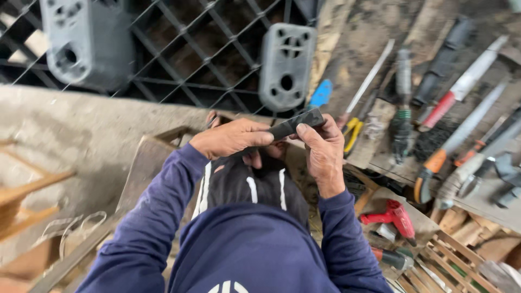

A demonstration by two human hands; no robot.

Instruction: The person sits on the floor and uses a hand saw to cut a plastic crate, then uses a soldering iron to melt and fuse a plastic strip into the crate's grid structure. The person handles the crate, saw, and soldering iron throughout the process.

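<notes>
Two hands on it: left hand (230,138) and right hand (324,147) have fingers pinching a dark flat bar (296,123) above the lap. Nothing looks finished; worktop (380,157) tools lie untouched.

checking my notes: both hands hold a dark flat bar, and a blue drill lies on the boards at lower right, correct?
Not quite: the drill is red, not blue, as the head view shows. The rest holds: the left hand and right hand both hold the dark flat bar.
</notes>
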